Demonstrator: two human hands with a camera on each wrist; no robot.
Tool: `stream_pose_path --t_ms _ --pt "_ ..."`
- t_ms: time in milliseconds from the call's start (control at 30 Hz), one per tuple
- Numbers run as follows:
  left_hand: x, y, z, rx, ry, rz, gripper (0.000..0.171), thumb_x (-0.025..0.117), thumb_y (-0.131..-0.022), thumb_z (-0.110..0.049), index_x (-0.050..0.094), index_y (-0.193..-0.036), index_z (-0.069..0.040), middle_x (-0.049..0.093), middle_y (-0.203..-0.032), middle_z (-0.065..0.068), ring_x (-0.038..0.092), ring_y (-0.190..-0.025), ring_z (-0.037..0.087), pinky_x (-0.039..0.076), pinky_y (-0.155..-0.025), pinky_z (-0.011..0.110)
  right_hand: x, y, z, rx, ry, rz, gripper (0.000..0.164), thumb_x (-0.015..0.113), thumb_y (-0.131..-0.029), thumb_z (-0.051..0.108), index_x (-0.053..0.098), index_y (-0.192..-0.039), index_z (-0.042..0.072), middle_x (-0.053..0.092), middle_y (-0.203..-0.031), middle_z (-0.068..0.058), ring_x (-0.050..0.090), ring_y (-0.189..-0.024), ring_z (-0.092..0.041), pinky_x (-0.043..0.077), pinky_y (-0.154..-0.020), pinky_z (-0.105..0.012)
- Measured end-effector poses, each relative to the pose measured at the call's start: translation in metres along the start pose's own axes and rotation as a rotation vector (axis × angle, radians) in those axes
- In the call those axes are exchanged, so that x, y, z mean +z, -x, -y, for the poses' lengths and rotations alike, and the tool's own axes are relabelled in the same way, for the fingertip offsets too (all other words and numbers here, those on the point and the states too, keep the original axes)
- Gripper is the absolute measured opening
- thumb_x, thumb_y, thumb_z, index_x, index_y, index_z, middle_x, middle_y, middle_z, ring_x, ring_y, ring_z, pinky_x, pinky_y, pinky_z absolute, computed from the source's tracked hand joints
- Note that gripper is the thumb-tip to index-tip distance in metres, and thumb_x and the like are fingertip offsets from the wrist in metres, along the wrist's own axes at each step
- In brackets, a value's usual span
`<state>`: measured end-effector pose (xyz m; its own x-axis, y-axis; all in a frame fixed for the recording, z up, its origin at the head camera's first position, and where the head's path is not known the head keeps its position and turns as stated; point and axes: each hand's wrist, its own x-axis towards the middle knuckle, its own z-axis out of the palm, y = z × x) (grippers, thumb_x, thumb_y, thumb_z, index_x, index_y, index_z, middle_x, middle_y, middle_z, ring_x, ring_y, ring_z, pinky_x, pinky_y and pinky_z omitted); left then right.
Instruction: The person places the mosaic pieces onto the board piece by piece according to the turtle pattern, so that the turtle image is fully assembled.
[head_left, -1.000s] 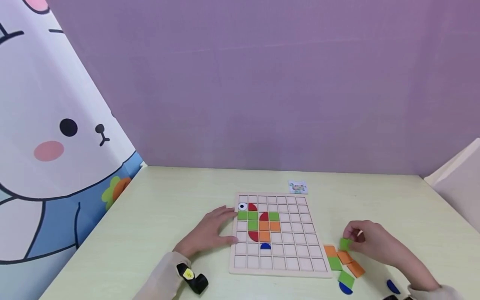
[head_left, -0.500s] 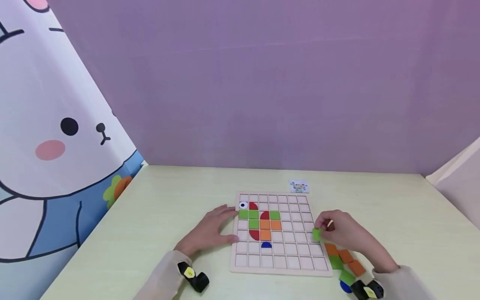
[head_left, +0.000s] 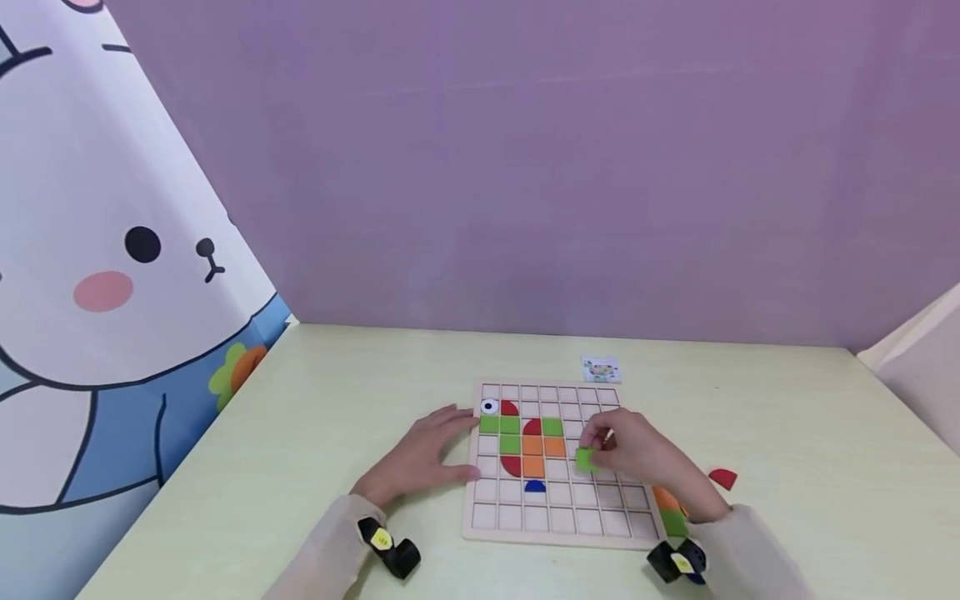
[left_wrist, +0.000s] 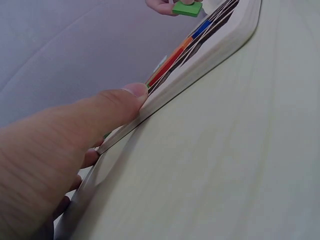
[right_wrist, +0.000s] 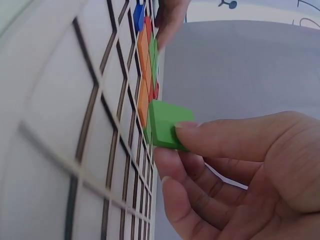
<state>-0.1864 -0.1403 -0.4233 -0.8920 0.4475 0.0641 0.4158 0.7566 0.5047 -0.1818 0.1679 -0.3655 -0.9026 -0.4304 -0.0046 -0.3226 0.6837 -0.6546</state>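
Observation:
Between thumb and fingers my right hand [head_left: 630, 446] pinches a green square tile [right_wrist: 170, 124], held just above the right half of a wooden grid board [head_left: 525, 518]. My left hand [head_left: 422, 457] rests at the board's left edge, its fingers spread and the thumb touching the rim, as the left wrist view shows. Lying in the board's cells are an eye tile [head_left: 489, 406], green squares [head_left: 510, 444], orange squares [head_left: 532, 466], red quarter-round pieces [head_left: 511, 465] and a blue half-round piece [head_left: 535, 486].
Right of the board, loose orange and green tiles [head_left: 674, 523] lie partly hidden under my right forearm. A red quarter-round piece [head_left: 723, 478] lies farther right. A small picture card [head_left: 602, 369] sits behind the board, before the purple backdrop [head_left: 555, 208].
My right hand has carried the green tile leftward from the loose pile to above the board. The red piece at the far right has come into sight. My left hand stays at the board's edge.

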Motion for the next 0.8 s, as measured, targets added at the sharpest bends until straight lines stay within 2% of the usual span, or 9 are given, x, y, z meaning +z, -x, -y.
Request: stream_pose_path --t_ms 367,800 --pt "0.000 -0.001 -0.001 0.001 -0.001 0.001 0.076 0.066 -0.081 -0.057 0.044 -0.143 -0.020 0.040 -0.151 0.002 0.025 -0.144 0.030 0.024 -0.114 0.058 0.014 -0.015 0.012 -0.098 -0.029 0.024 0.011 0.069 -0.078 -0.004 0.067 -0.081 0.007 0.062 -0.075 -0.001 0.049 -0.066 -0.012 0.042 -0.056 -0.019" --pt "-0.001 0.000 -0.001 0.002 -0.005 0.004 0.075 0.066 -0.081 -0.056 0.044 -0.143 -0.020 0.040 -0.151 0.002 0.025 -0.144 0.030 0.024 -0.114 0.058 0.024 -0.020 0.018 -0.065 -0.030 0.037 0.014 0.068 -0.078 -0.006 0.068 -0.082 0.007 0.059 -0.075 0.000 0.050 -0.070 -0.013 0.043 -0.059 -0.020"
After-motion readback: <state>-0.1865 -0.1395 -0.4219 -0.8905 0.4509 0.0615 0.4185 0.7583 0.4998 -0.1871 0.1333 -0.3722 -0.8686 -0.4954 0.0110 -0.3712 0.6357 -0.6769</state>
